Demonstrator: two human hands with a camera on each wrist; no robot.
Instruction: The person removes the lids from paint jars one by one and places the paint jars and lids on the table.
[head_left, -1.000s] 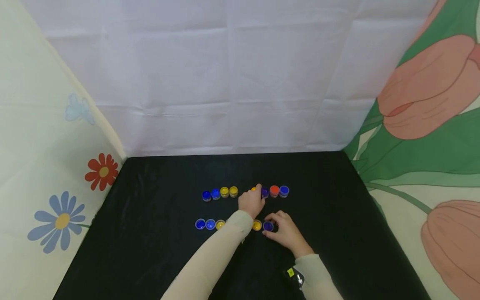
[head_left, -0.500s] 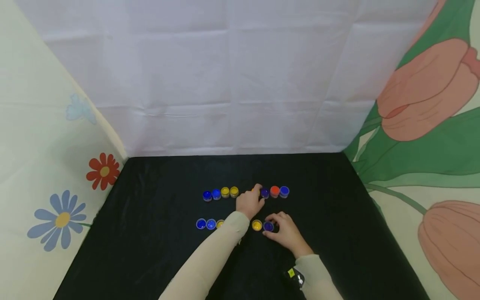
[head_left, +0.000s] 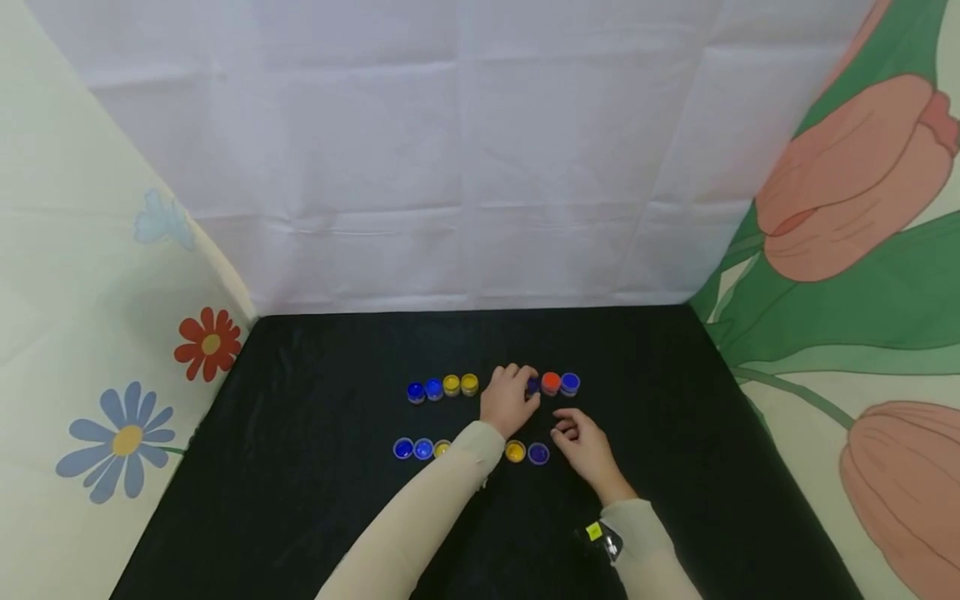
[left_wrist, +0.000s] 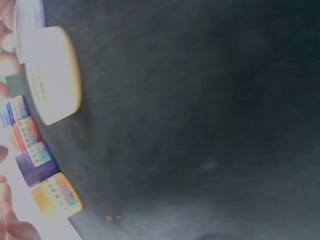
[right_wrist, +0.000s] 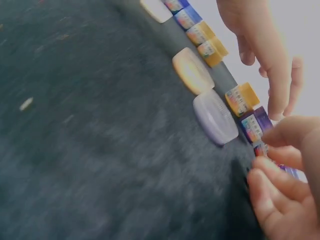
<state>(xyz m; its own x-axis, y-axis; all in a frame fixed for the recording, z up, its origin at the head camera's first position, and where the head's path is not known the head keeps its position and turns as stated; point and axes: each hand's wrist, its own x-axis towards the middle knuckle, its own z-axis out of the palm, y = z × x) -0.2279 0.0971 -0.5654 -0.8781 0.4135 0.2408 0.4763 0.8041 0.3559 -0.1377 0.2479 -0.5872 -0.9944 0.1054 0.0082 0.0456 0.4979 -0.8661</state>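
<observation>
My left hand hovers over the far row of small paint pots, fingers loosely bent beside the purple pot. The right wrist view shows its fingers hanging down near that purple pot and the yellow pot, gripping nothing visible. My right hand is off the cloth's near row, fingers loosely curled and holding nothing. Left of it lie a purple lid and a yellow lid; in the right wrist view the purple lid touches the yellow lid.
Right of the purple pot stand a red pot and a blue pot. Blue pots and yellow pots stand farther left. Blue lids lie in the near row; my left sleeve hides part of it. Black cloth covers the table.
My right hand has let go of the purple lid and moved up and right. My left hand has shifted slightly right, with its fingers spread more over the far row.
</observation>
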